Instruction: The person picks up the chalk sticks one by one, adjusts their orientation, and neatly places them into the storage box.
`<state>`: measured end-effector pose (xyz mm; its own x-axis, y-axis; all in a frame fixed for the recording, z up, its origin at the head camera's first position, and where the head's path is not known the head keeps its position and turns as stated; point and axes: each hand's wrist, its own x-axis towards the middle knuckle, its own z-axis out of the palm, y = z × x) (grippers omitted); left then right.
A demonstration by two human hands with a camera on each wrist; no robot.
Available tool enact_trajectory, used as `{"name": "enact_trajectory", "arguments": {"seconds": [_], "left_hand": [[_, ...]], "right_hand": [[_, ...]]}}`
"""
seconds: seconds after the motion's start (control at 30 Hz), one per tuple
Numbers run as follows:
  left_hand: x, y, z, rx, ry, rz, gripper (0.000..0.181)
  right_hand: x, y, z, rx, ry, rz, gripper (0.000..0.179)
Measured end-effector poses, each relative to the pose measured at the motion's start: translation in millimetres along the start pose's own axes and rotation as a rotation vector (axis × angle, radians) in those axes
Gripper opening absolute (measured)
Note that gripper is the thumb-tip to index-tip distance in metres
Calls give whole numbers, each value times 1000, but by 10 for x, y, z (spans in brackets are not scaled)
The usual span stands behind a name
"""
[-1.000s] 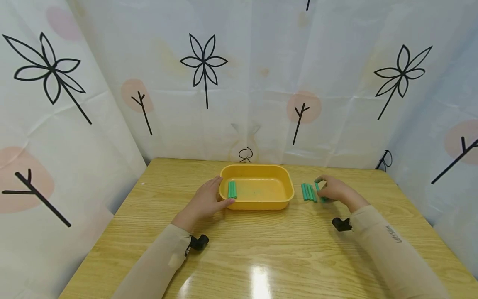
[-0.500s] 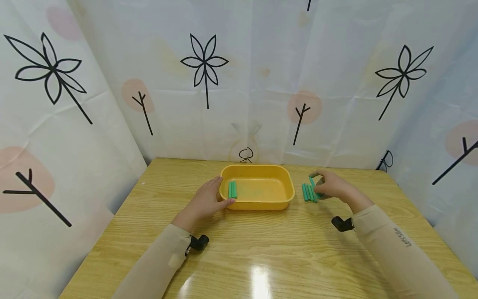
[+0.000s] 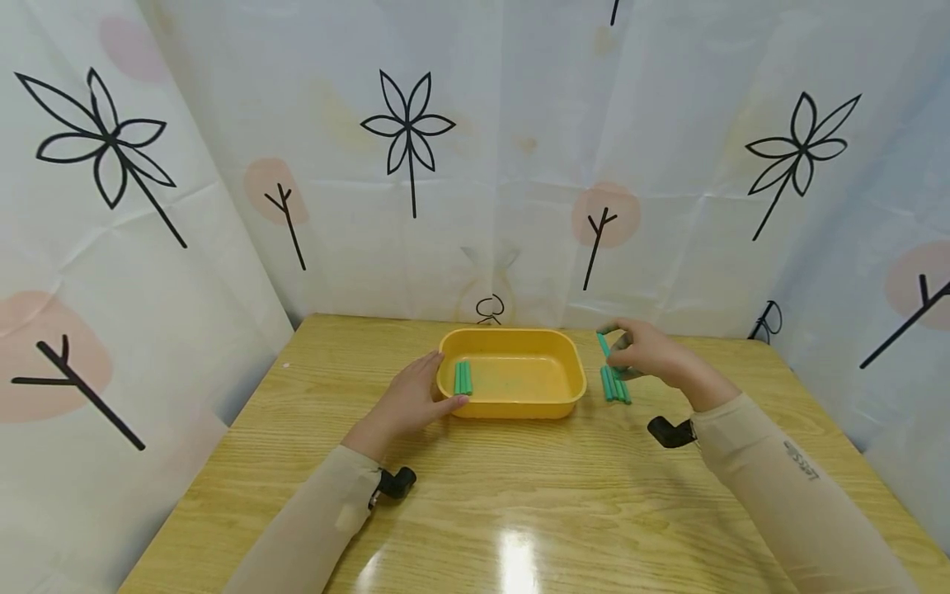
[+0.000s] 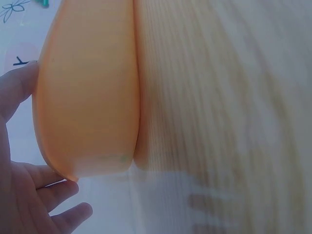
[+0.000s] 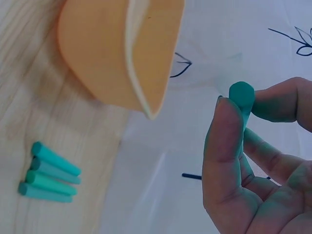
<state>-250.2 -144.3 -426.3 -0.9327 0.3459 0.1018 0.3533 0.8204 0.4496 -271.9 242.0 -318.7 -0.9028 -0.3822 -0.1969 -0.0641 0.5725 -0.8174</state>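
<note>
In the head view, a yellow plastic tub (image 3: 512, 408) stands on the table. Green chalk sticks (image 3: 463, 378) lie side by side at its left end. My left hand (image 3: 411, 400) holds the tub's left end, thumb on the front rim and fingers at the side; the left wrist view shows the fingertips against the rim. Right of the tub, my right hand (image 3: 646, 353) pinches one green chalk stick (image 5: 241, 95) between thumb and finger, raised off the table. Below it, several more green chalk sticks (image 5: 51, 168) lie in a row.
The wooden table (image 3: 475, 487) extends toward me from the tub. A white patterned curtain (image 3: 490, 247) hangs behind the table and along both sides. A black cord (image 3: 768, 320) shows at the back right corner.
My right hand has lifted a green chalk stick from beside the row and moved it left and up, toward the tub. The left hand and the tub have stayed in place.
</note>
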Motion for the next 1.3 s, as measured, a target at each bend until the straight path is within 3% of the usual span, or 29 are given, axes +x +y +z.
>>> {"name": "enact_trajectory", "arguments": {"seconds": [0.8,1.3], "left_hand": [[-8,16,0,-9,4,-7,98],[-18,44,-20,-1,-4,-19,99]], "right_hand": [[262,-608,227,54,-15,-68,57],[533,-671,494,125,-27,-67,58]]}}
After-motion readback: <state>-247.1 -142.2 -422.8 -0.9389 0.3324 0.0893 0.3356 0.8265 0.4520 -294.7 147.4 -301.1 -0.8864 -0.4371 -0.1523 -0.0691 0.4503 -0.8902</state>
